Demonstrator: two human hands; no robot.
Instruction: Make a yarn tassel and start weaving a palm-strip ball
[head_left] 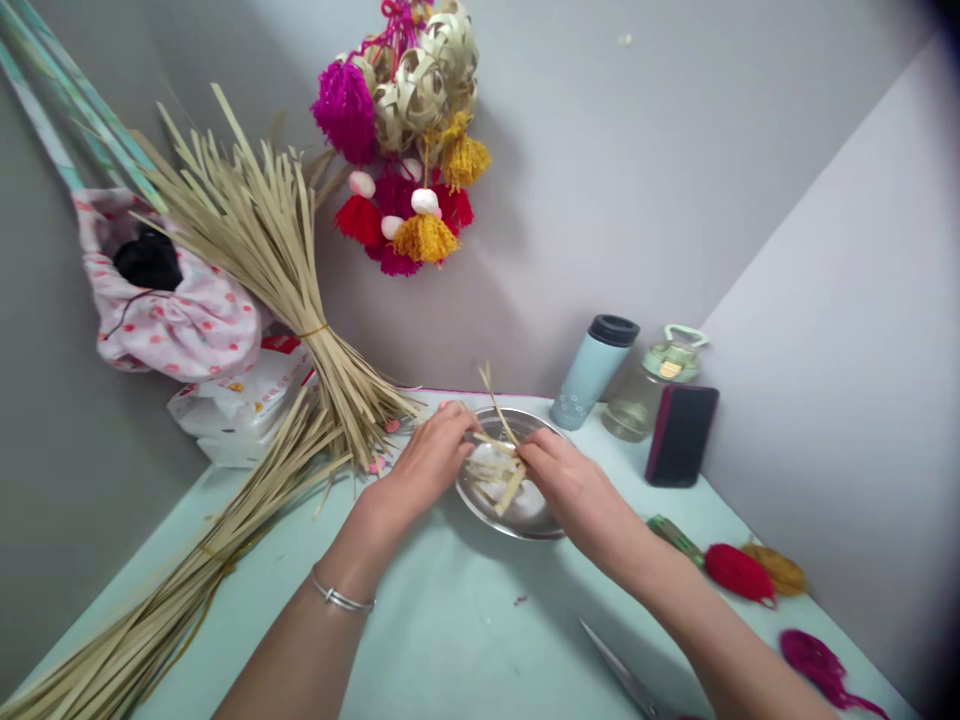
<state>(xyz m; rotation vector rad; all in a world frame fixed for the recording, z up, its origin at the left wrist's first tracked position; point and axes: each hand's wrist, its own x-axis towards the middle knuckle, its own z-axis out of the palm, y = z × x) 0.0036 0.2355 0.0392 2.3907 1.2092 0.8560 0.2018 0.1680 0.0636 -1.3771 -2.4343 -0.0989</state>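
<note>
Over a round metal bowl (480, 512), both of my hands work with flat, pale straw strips (510, 492). My right hand (562, 475) is closed, pinching the strips where they cross; one end points up toward the wall and a wider end hangs down. My left hand (439, 448), a bracelet on its wrist, is at the bowl's left rim with its fingers closed on the end of a strip that runs across to my right hand. The fingertips are partly hidden. More short strips appear inside the bowl.
Tied straw bundles (300, 290) lean at left beside a tissue pack (232, 405) and a hanging cloth bag (187, 320). Woven ornaments with tassels (420, 90) hang above. At right are a tumbler (592, 375), bottle (632, 408), phone (682, 437), red yarn (739, 573) and scissors (619, 668).
</note>
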